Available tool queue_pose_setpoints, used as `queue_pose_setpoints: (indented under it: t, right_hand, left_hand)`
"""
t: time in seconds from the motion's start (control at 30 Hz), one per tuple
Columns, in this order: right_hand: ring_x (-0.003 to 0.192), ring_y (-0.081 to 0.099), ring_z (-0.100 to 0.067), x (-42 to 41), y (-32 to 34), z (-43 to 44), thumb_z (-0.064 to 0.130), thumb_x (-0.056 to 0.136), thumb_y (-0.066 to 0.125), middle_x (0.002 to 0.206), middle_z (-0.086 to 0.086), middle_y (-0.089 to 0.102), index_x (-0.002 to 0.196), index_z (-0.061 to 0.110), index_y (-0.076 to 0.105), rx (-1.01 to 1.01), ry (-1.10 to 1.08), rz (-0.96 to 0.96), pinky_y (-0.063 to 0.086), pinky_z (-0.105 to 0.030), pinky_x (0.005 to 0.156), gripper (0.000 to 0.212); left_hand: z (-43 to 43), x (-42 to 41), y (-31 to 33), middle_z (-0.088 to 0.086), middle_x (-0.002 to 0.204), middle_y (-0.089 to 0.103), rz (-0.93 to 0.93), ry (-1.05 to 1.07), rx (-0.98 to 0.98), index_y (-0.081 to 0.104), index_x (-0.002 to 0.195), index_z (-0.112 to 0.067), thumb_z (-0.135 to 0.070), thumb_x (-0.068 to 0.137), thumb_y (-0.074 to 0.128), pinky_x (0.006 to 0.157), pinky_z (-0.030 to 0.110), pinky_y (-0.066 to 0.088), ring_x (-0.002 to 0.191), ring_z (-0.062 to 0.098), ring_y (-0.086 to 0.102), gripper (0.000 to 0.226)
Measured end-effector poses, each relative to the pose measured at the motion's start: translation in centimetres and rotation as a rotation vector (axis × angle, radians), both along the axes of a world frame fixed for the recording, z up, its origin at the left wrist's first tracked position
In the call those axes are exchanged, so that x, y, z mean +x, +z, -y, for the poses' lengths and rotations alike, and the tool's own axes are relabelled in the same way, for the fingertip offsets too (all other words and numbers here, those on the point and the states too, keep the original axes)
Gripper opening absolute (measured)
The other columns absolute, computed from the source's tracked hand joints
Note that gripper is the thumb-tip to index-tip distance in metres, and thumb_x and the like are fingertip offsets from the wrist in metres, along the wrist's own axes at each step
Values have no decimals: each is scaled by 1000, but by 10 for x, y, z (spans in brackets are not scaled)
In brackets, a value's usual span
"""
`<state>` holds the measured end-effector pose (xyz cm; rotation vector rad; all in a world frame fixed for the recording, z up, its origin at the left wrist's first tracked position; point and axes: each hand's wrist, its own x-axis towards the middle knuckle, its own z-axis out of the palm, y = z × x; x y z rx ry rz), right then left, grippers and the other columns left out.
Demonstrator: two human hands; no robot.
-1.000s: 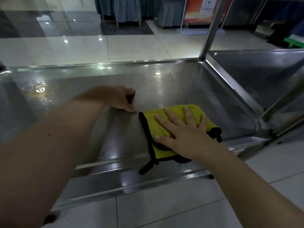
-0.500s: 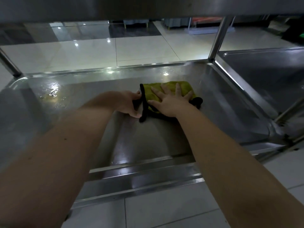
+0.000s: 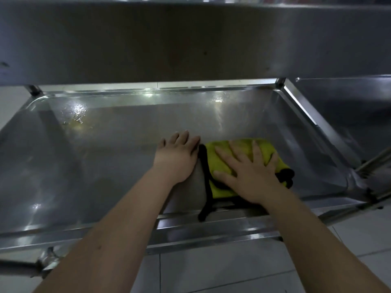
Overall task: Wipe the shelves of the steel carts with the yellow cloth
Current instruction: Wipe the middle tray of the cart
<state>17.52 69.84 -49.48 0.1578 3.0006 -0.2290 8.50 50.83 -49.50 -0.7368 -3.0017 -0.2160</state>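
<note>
head view: looks down into the lower shelf [image 3: 105, 166] of a steel cart. Places below are given relative to the yellow cloth [image 3: 223, 190].
floor: pale tiles [image 3: 222, 269], nearest the camera, in front of the cloth and below it.
forearms: both bare, reaching in over the shelf edge. The left one runs in from the near left of the cloth, the right one from the near right.
front rim [image 3: 211, 231]: raised steel lip just in front of the cloth. One black tail of the cloth hangs over its inner step.
yellow cloth: folded, lying flat on the shelf floor right of centre, close to the front rim. Black edging [image 3: 204, 166] runs down its left side, and more black is bunched at its right end.
right hand [image 3: 251, 178]: on top of the cloth, palm down, fingers straight and splayed. It presses the cloth, with nothing curled round it.
left hand [image 3: 177, 157]: just left of the cloth, palm down on bare steel, fingers straight and together, holding nothing. It sits next to the black edging; contact cannot be told.
wet patch [image 3: 76, 115]: shiny droplets on the shelf floor, well apart from the cloth, far left.
back rim: bright steel edge beyond the cloth, with a post [image 3: 279, 82] at the far-right corner.
second shelf [image 3: 349, 106]: another steel tray to the right of the cloth, butted against the first shelf's right rim.
upper shelf [image 3: 190, 43]: dull steel underside above and beyond the cloth, filling the top of the view.
</note>
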Motion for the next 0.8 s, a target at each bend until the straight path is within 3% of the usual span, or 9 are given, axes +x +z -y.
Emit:
queue_pose_setpoints:
  t: [0.27, 0.37, 0.6, 0.7, 0.8]
  right_hand:
    - [144, -19, -44, -143, 15, -16, 83, 82, 17, 163, 11, -10, 147, 56, -4, -12, -176, 124, -12, -80, 98, 73]
    - [145, -20, -40, -118, 17, -12, 82, 84, 17, 162, 12, -12, 146, 57, -5, -11, -110, 125, -9, -78, 102, 71]
    - [147, -11, -31, 72, -1, -13, 90, 74, -2, 158, 27, -10, 135, 70, -14, 41, 81, -33, -8, -68, 104, 66]
    - [146, -15, -28, 54, 1, -29, 92, 70, 2, 154, 34, -15, 131, 75, -13, -38, 73, 13, -16, -66, 103, 65]
    - [147, -17, -33, -19, 6, -55, 84, 79, 13, 159, 26, -12, 135, 70, -10, -3, -19, 48, -12, -71, 105, 62]
  left_hand:
    - [-1, 0, -4, -2, 158, 26, -28, 29, 25, 30, 148, -37, -47, 100, 33, 114, 46, 20, 143, 22, 24, 49]
    - [0, -1, -2, -4, 157, 29, -32, 29, 44, 35, 145, -38, -48, 98, 37, 112, 42, 23, 141, 21, 27, 49]
    - [2, -9, 1, -6, 151, 38, 9, 27, 82, 43, 139, -40, -45, 94, 46, 107, 42, 27, 135, 26, 34, 46]
    - [0, -9, 1, -6, 151, 38, 7, 28, 81, 44, 139, -40, -45, 94, 46, 108, 41, 27, 136, 26, 34, 46]
    - [0, -5, 1, -5, 153, 36, -21, 31, 68, 42, 142, -39, -45, 96, 43, 109, 40, 25, 138, 26, 32, 46]
